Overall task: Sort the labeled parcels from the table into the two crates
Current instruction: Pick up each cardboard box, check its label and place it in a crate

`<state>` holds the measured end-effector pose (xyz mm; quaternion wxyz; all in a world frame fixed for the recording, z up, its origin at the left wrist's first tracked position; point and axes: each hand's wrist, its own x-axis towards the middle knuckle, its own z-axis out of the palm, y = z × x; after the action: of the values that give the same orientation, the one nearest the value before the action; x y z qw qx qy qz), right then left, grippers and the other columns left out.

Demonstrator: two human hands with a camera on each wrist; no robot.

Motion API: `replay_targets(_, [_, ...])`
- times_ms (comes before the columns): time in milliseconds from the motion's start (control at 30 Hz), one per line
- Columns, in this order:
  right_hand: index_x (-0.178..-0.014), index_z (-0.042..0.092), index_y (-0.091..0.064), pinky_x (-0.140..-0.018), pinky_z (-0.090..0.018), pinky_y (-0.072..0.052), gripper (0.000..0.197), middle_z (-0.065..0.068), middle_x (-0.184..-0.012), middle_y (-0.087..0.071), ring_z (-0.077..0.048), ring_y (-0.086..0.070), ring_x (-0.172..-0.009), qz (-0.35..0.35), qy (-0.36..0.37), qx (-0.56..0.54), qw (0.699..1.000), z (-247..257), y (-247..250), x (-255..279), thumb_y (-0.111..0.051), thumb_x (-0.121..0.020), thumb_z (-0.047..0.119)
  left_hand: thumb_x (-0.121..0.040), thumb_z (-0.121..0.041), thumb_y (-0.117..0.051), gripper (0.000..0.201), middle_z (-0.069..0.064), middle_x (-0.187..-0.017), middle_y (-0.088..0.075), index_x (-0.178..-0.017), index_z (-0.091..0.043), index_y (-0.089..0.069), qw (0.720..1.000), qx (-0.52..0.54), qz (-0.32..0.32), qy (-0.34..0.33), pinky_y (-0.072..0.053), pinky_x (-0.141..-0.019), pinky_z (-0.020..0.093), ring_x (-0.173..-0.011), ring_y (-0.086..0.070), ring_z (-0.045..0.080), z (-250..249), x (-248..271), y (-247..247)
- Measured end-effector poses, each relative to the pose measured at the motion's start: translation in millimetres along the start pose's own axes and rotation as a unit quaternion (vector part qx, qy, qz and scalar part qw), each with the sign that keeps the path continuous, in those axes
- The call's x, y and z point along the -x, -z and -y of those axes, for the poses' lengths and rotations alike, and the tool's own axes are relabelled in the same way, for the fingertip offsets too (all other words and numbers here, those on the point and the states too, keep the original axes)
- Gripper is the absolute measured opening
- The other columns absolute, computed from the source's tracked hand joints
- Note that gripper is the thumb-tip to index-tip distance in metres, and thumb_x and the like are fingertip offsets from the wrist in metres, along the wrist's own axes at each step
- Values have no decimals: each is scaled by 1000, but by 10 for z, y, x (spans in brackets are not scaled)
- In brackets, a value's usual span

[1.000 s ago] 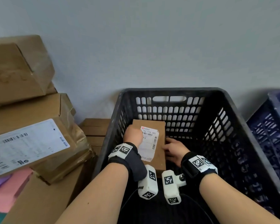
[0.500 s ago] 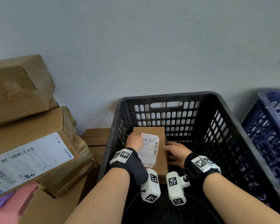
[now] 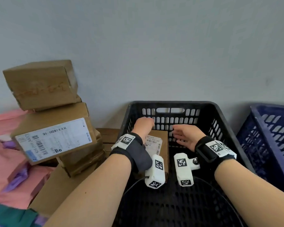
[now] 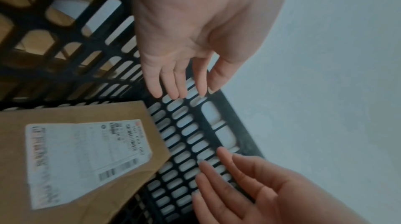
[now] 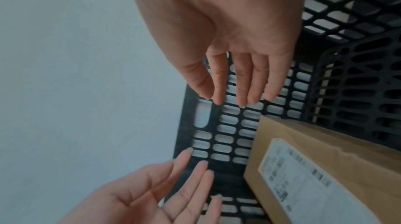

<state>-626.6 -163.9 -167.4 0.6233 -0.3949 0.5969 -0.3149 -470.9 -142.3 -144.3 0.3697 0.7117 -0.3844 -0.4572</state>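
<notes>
While both hands hover inside the black crate [image 3: 223, 115], neither has a grip on anything: the left hand [image 3: 143, 126] and the right hand [image 3: 188, 135] are raised with palms turned toward each other, fingers straight and loosely spread, holding nothing. The labeled parcel [image 3: 161, 145], a brown cardboard box with a white shipping label on its upper face, lies in the crate below and between the two wrists, toward the crate's left side and close to its slotted far wall. In the left wrist view the left hand [image 4: 190, 39] reaches toward that slotted wall with its fingertips [image 4: 171, 90] clear of the parcel [image 4: 82, 155], which sits lower and to the side, while the right hand [image 4: 271, 190] enters from the lower edge, also apart from the box. The right wrist view shows the same from the other side: the right hand [image 5: 234, 42] extends over the wall slots, the left hand [image 5: 152, 196] comes in from below, and the parcel [image 5: 325, 167] rests beside them, untouched. To the left of the crate, a stack of cardboard boxes [image 3: 56, 128] stands against the grey wall [image 3: 154, 46], one bearing a large white label, with pink mailer bags [image 3: 5, 153] beside it. A blue crate [image 3: 272, 145] stands just right of the black one
</notes>
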Motion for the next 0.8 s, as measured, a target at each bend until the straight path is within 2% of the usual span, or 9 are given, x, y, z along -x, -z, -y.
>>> replay_targets(67, [-117, 11, -65, -93, -34, -47, 25, -9, -112, -67, -22, -60, -111, 7, 17, -33, 999, 84, 19, 143, -54, -95, 13, -93, -8, -45, 11, 4, -95, -49, -94, -16, -52, 999, 36, 5, -10, -37, -69, 28, -89, -42, 19, -114, 177, 38])
replay_targets(133, [-114, 11, -65, -97, -36, -47, 23, -9, -109, -68, -21, -61, -108, 28, 25, -67, 997, 146, 21, 276, -52, -96, 11, -94, -10, -47, 17, 4, -100, -51, -106, -18, -56, 997, 73, 9, -29, -39, -72, 28, -87, -48, 16, -199, 370, 90])
replay_targets(200, [-111, 12, -65, -96, -35, -47, 20, -8, -102, -69, -19, -62, -100, 48, 31, -94, 994, 205, -2, 401, -51, -96, 10, -97, -13, -49, 26, 2, -106, -59, -119, -16, -60, 993, 102, 16, -53, -44, -85, 31, -97, -56, 14, -255, 556, 155])
replay_targets(267, [-105, 13, -66, -90, -33, -49, 17, -7, -98, -69, -17, -63, -91, 63, 38, -115, 991, 248, -54, 535, -51, -96, 9, -97, -13, -49, 23, 3, -110, -62, -116, -16, -63, 989, 126, 20, -70, -45, -95, 34, -106, -58, 15, -293, 737, 229])
replay_targets(300, [-102, 13, -66, -86, -32, -50, 16, -7, -97, -69, -16, -64, -89, 70, 42, -123, 989, 267, -94, 604, -51, -95, 8, -97, -13, -49, 21, 3, -110, -64, -112, -17, -64, 987, 139, 20, -77, -45, -95, 34, -106, -59, 15, -307, 823, 267])
replay_targets(400, [-102, 13, -65, -78, -29, -52, 16, -7, -95, -70, -16, -64, -86, 89, 55, -130, 986, 330, -255, 826, -51, -96, 8, -97, -13, -49, 21, 1, -102, -65, -111, -16, -64, 981, 163, 18, -103, -46, -88, 29, -98, -61, 12, -339, 1060, 397])
replay_targets(600, [-101, 11, -66, -77, -28, -53, 16, -4, -86, -70, -14, -63, -80, 134, 102, -124, 978, 420, -659, 1300, -52, -95, 8, -95, -12, -53, 14, 2, -97, -65, -97, -18, -66, 970, 189, 7, -151, -49, -84, 27, -89, -62, 12, -341, 1515, 797])
replay_targets(800, [-93, 11, -67, -79, -27, -53, 21, -4, -80, -63, -14, -61, -76, 154, 136, -135, 969, 413, -1194, 1788, -48, -94, 4, -95, -10, -54, 14, 0, -83, -67, -93, -16, -66, 959, 200, 36, -197, -52, -82, 28, -81, -63, 13, -162, 2015, 1385])
